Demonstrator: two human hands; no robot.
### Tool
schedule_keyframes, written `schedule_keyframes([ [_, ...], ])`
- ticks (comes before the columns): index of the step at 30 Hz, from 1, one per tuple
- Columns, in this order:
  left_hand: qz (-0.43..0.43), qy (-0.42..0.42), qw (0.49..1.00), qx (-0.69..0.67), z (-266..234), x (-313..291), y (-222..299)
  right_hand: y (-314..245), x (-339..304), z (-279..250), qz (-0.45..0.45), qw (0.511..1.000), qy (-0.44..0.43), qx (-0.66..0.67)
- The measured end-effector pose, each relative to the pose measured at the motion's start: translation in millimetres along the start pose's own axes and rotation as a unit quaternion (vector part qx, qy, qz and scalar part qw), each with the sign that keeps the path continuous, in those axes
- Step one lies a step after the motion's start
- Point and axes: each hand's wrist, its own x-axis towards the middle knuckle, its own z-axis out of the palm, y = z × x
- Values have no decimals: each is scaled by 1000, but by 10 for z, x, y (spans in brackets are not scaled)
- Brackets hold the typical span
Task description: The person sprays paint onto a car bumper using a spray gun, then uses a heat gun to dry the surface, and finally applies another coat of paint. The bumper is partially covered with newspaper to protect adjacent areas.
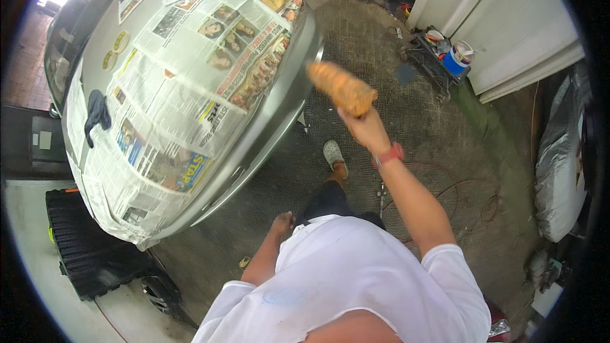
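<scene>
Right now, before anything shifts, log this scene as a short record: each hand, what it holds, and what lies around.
Right hand: raised, gripping a blurred orange-brown object; its exact kind is unclear
Right wrist: red band
Left hand: low, beside the white shirt; no held item visible
Left side: silver car panel, largely covered with newspaper
On the panel: two yellowish rings, dark crumpled cloth or glove
Right side: blue-and-white tub near the pale wall
</scene>
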Motion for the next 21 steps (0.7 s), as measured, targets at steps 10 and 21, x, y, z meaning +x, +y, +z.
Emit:
schedule_keyframes([
  [10, -140, -90, 985, 52, -729, 1309, 1345, -268, 519, -368, 169, 943, -282, 49],
  [21, -123, -53, 990, 49, -499, 2296, 1761, -251, 3018, -1376, 163, 973, -143, 85],
])
